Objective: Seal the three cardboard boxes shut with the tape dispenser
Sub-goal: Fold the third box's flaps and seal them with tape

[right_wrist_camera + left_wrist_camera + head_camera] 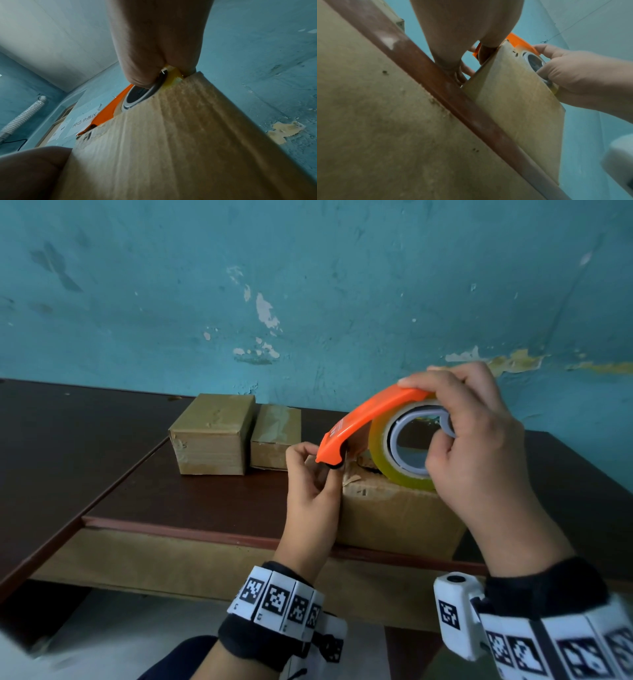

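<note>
1. Gripping the orange plastic tape dispenser [370, 419] over the nearest brown cardboard box [397, 515], the right hand [479, 440] curls round its roll.
2. Left hand [308, 474] pinches at the dispenser's cutter end, on the box's left edge; tape itself unclear.
3. Dispenser's long axis runs left-right across the box; pulling rightward looks due.

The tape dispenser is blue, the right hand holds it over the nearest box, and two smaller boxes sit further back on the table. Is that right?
Not quite: the tape dispenser is orange, not blue, as the head view shows. The rest holds: the right hand grips it over the nearest box, and two smaller boxes sit further back on the table.
</note>
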A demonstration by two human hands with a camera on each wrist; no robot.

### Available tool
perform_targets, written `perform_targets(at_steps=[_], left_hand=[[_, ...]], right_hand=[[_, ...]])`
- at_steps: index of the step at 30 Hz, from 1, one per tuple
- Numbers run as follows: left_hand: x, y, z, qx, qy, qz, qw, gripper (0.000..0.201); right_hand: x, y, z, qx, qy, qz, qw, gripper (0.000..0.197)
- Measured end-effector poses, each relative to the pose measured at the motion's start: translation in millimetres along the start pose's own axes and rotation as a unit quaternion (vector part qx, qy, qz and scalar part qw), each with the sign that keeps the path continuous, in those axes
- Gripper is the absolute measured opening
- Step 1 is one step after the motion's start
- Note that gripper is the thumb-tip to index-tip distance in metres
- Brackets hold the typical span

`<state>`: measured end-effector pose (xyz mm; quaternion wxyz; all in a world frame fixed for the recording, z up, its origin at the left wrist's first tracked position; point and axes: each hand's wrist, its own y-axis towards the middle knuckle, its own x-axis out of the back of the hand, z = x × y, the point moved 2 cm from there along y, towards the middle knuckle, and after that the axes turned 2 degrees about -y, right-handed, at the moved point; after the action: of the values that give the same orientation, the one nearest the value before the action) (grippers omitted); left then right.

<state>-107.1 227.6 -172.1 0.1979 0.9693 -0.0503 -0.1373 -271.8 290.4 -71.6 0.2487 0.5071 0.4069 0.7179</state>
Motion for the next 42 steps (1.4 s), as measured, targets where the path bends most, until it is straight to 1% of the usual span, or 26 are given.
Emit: perform_targets(at_steps=[2, 4, 5, 7, 8, 9, 12, 13, 16, 17, 20, 21, 22, 24, 27, 28, 31, 37, 39, 42], left_hand=[[1, 0, 3, -0.001, -0.023, 0.007, 1.0, 0.009], [0, -1, 3, 0.003, -0.034, 0.022, 0.999, 0.015], [1, -2, 3, 0.001, -0.037, 0.033, 0.999, 0.014], [1, -3, 1, 0.022, -0.045, 0.055, 0.997, 0.022], [0, -3, 1, 0.032, -0.065, 0.069, 0.995, 0.016], [1, -3, 1, 0.037, -0.083, 0.09, 0.992, 0.005], [2, -5, 2, 0.028, -0.087, 0.154, 0.984, 0.034], [1, -6, 3, 0.028, -0.071, 0.168, 0.983, 0.039], [-2, -3, 4, 0.03, -0.029, 0.152, 0.987, 0.058], [-2, -1, 3, 0.033, -0.022, 0.15, 0.988, 0.06], [1, 6, 4, 0.031, -0.016, 0.164, 0.986, 0.046], [1, 6, 2, 0.033, -0.023, 0.162, 0.986, 0.044], [1, 6, 3, 0.039, -0.029, 0.161, 0.986, 0.046], [2, 6, 7, 0.044, -0.035, 0.169, 0.984, 0.058], [5, 10, 14, 0.037, -0.046, 0.18, 0.982, 0.068], [5, 11, 13, 0.028, -0.044, 0.187, 0.981, 0.068], [7, 13, 11, -0.001, -0.024, 0.196, 0.98, 0.058], [5, 15, 10, -0.023, 0.002, 0.195, 0.981, 0.046], [7, 17, 13, -0.022, 0.003, 0.195, 0.981, 0.045], [10, 19, 20, -0.015, 0.008, 0.195, 0.981, 0.053]], right_hand=[[0, 0, 1, -0.002, -0.002, -0.001, 1.0, 0.07], [1, 0, 2, -0.005, 0.0, -0.002, 1.0, 0.07], [1, 0, 2, -0.005, 0.0, -0.002, 1.0, 0.07], [2, 0, 3, -0.004, -0.001, 0.0, 1.0, 0.069], [2, 1, 3, -0.005, -0.001, 0.001, 1.0, 0.069], [3, 1, 3, -0.006, 0.0, 0.004, 1.0, 0.069], [4, 4, 3, -0.014, 0.01, 0.011, 1.0, 0.068], [4, 5, 4, -0.016, 0.013, 0.014, 1.0, 0.066], [5, 9, 5, -0.022, 0.026, 0.022, 0.999, 0.06], [6, 11, 6, -0.024, 0.028, 0.025, 0.999, 0.058], [10, 19, 8, -0.023, 0.02, 0.036, 0.999, 0.052], [11, 22, 10, -0.024, 0.012, 0.04, 0.999, 0.05], [12, 26, 12, -0.026, 0.0, 0.045, 0.999, 0.047], [12, 31, 18, -0.03, -0.022, 0.055, 0.998, 0.044], [12, 35, 23, -0.024, -0.064, 0.077, 0.995, 0.044], [12, 35, 23, -0.02, -0.077, 0.083, 0.993, 0.045], [14, 36, 20, -0.011, -0.095, 0.091, 0.991, 0.046], [19, 35, 14, 0.003, -0.12, 0.088, 0.989, 0.051], [20, 35, 11, 0.012, -0.126, 0.089, 0.988, 0.052], [20, 34, 10, 0.026, -0.144, 0.091, 0.985, 0.049]])
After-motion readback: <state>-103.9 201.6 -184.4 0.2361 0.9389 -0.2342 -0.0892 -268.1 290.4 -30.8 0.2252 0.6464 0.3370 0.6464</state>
